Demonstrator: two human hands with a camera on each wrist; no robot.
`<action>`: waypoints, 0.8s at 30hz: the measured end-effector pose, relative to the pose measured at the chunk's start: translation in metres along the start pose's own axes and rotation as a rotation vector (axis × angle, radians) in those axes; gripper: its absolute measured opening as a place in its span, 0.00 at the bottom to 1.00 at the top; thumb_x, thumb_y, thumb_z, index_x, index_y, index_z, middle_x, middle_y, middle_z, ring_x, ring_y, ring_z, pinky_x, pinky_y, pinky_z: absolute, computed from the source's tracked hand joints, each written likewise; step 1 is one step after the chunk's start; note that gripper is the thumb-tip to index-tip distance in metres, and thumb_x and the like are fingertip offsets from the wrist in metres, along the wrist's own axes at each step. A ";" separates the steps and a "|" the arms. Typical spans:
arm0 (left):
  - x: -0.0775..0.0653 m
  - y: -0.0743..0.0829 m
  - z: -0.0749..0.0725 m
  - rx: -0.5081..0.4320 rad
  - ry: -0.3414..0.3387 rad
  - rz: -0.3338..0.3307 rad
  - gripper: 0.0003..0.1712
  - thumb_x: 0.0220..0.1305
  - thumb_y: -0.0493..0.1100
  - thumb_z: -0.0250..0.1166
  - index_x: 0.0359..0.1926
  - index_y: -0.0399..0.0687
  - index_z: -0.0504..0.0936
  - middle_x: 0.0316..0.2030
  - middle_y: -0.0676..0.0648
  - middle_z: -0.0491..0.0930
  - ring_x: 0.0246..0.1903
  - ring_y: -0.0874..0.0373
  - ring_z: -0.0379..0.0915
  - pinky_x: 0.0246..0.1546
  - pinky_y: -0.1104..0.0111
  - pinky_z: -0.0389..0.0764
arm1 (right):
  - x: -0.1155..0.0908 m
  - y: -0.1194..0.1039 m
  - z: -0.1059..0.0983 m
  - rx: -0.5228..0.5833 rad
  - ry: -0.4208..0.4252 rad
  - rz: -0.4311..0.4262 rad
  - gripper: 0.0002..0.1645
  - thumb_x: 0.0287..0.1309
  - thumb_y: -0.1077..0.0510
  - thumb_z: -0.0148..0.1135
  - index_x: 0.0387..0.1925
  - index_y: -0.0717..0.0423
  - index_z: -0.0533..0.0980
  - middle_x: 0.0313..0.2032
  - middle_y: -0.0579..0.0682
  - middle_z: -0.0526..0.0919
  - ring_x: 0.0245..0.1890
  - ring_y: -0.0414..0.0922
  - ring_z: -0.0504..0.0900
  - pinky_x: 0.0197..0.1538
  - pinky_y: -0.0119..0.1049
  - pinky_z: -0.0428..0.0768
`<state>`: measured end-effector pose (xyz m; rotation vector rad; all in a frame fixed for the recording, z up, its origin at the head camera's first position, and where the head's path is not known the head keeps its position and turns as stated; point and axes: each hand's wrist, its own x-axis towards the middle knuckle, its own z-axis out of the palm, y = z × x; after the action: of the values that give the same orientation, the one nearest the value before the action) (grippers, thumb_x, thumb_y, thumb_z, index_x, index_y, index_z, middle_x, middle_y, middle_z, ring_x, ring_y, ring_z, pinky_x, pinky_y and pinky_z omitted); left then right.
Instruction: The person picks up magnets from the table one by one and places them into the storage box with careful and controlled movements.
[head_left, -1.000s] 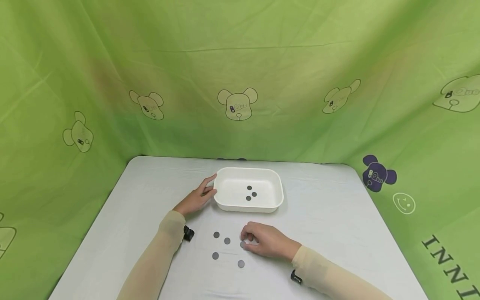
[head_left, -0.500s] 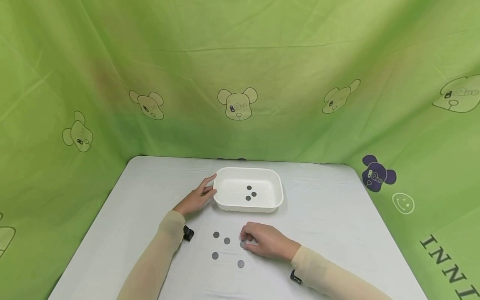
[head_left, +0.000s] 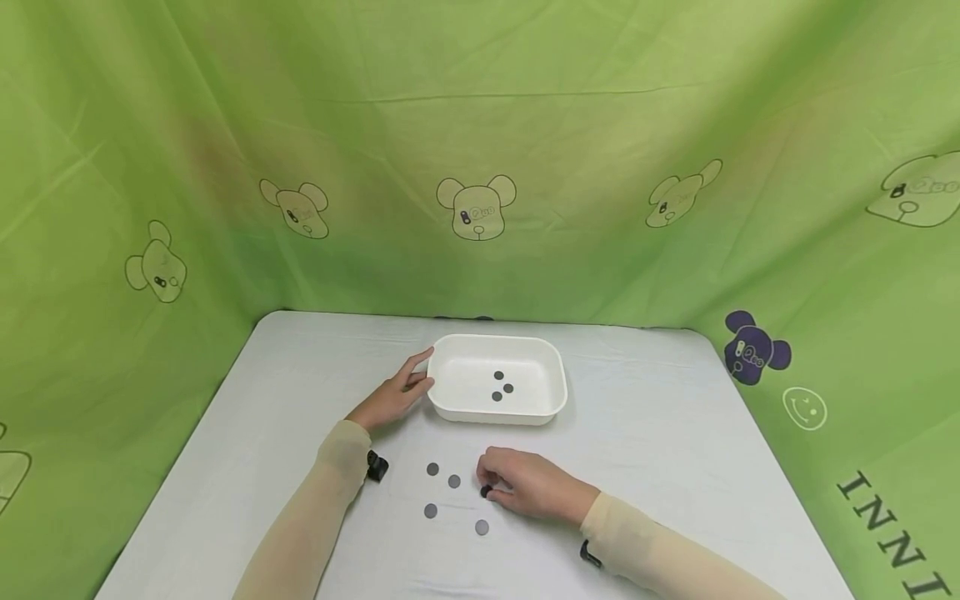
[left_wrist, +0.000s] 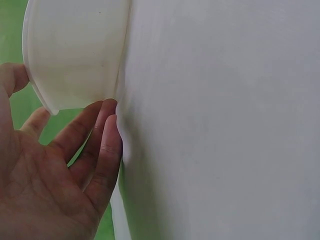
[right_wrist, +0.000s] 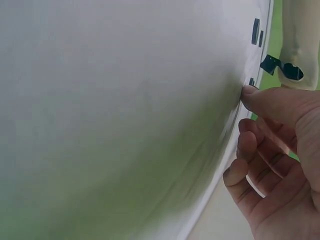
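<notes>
A white rectangular tray stands at the back middle of the table with 3 small grey discs in it. My left hand touches its left end, fingers fairly straight against the wall and rim, as the left wrist view also shows of the tray. In front of the tray my right hand pinches a small dark disc between thumb and fingers, low over the table. The disc looks tilted. Several grey discs lie flat to the left of and below that hand. The right wrist view barely shows the held disc.
The table has a white cloth. Green curtains with printed bear heads rise behind it and at both sides. Each wrist bears a black device, such as the one on the left wrist.
The disc at my right fingertips looked pale and flat before; now it shows dark and tilted in the pinch. The right hand has shifted slightly; the left hand and tray stay still.
</notes>
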<state>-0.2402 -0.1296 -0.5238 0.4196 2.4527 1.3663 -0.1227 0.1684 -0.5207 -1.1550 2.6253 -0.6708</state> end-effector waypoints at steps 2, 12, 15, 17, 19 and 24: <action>0.000 0.000 0.000 0.004 0.001 -0.001 0.37 0.85 0.59 0.55 0.85 0.83 0.49 0.75 0.41 0.72 0.78 0.39 0.63 0.80 0.38 0.53 | 0.000 0.000 0.000 -0.001 0.001 -0.012 0.12 0.67 0.58 0.75 0.44 0.44 0.78 0.41 0.34 0.81 0.42 0.29 0.78 0.50 0.29 0.83; 0.000 0.001 -0.001 0.009 0.003 -0.005 0.37 0.85 0.58 0.54 0.85 0.83 0.49 0.76 0.41 0.72 0.78 0.39 0.62 0.80 0.37 0.52 | 0.000 -0.002 -0.002 0.032 -0.020 -0.030 0.11 0.68 0.60 0.73 0.43 0.45 0.78 0.40 0.35 0.80 0.39 0.30 0.77 0.47 0.27 0.81; 0.000 0.001 0.000 0.004 0.001 -0.007 0.37 0.85 0.58 0.54 0.85 0.84 0.49 0.76 0.41 0.71 0.78 0.39 0.62 0.79 0.37 0.53 | 0.000 -0.002 -0.002 0.042 -0.030 -0.032 0.11 0.69 0.61 0.73 0.43 0.45 0.78 0.39 0.34 0.79 0.37 0.31 0.76 0.45 0.27 0.80; 0.000 0.002 0.000 0.002 0.000 -0.012 0.37 0.85 0.59 0.54 0.84 0.85 0.49 0.76 0.41 0.72 0.78 0.39 0.62 0.79 0.38 0.53 | 0.000 -0.002 -0.001 0.041 -0.035 -0.031 0.11 0.69 0.61 0.73 0.43 0.44 0.78 0.38 0.34 0.79 0.37 0.31 0.76 0.45 0.26 0.80; -0.001 0.002 0.000 0.003 0.000 -0.016 0.36 0.85 0.60 0.54 0.84 0.85 0.50 0.76 0.42 0.72 0.78 0.39 0.62 0.79 0.38 0.54 | 0.001 -0.002 -0.001 0.043 -0.041 -0.026 0.11 0.69 0.61 0.73 0.43 0.44 0.78 0.38 0.33 0.78 0.37 0.31 0.76 0.45 0.26 0.79; -0.002 0.004 0.000 0.007 -0.001 -0.013 0.37 0.84 0.61 0.54 0.85 0.83 0.49 0.76 0.41 0.72 0.78 0.39 0.62 0.80 0.38 0.53 | 0.001 -0.002 0.000 0.061 -0.054 -0.013 0.10 0.70 0.61 0.72 0.44 0.43 0.79 0.37 0.32 0.78 0.36 0.31 0.76 0.44 0.26 0.80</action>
<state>-0.2383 -0.1286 -0.5199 0.4048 2.4552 1.3527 -0.1223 0.1669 -0.5198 -1.1573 2.5371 -0.7071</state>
